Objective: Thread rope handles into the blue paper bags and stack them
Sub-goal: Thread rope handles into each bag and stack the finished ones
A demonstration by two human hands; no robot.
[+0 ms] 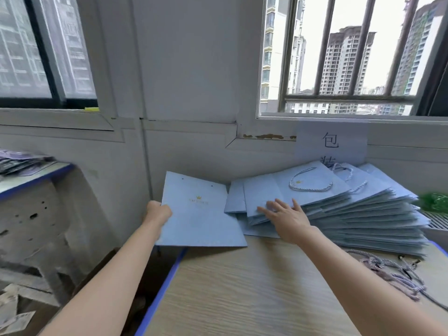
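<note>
My left hand (157, 212) grips the left edge of a flat blue paper bag (201, 214) with a gold crown logo and two empty handle holes near its top. This bag hangs over the table's left edge. My right hand (286, 215), fingers spread and straight, presses on the near corner of a fanned stack of blue bags (351, 214). The top bags of the stack carry pale rope handles (310, 181). A bundle of loose rope handles (392, 272) lies on the table at the right.
The wooden table (242, 287) has a blue edge and stands against a white wall under barred windows. A paper sign (331, 144) hangs behind the stack. A worn shelf unit (36, 209) stands at the left. Something green (434, 201) sits at the far right.
</note>
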